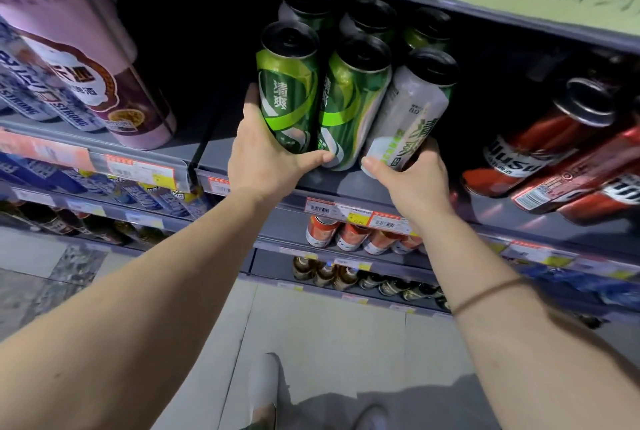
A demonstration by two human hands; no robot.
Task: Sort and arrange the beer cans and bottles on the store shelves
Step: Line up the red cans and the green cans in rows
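Observation:
Several tall green beer cans with black tops stand in rows on a grey shelf. My left hand grips the front left green can near its base, thumb across the front. A second green can stands right beside it. My right hand holds the bottom of the front right can, which shows its pale side and leans left. More green cans stand behind them in the dark.
Red cans fill the shelf to the right. A big pink can and blue-white cans stand on the left. Price tags line the shelf edge. Lower shelves hold orange cans and brown bottles. Tiled floor below.

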